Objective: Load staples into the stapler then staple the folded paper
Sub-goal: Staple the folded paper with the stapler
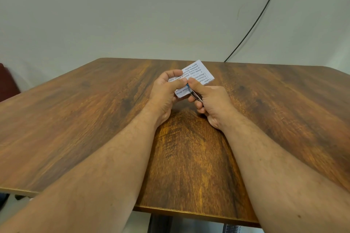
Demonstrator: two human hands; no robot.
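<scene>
A folded sheet of white paper (200,73) with printed text is held above the middle of the wooden table (75,119). My left hand (166,91) pinches its left part between thumb and fingers. My right hand (212,104) is closed around a small stapler (195,95), of which only a blue tip and a metal strip show. The stapler's tip meets the paper's lower edge, right beside my two thumbs. Most of the stapler is hidden inside my right fist.
A black cable (255,22) runs down the pale wall to the table's far edge. A dark red object (7,79) sits at the left, beyond the table's side. The table's near edge lies under my forearms.
</scene>
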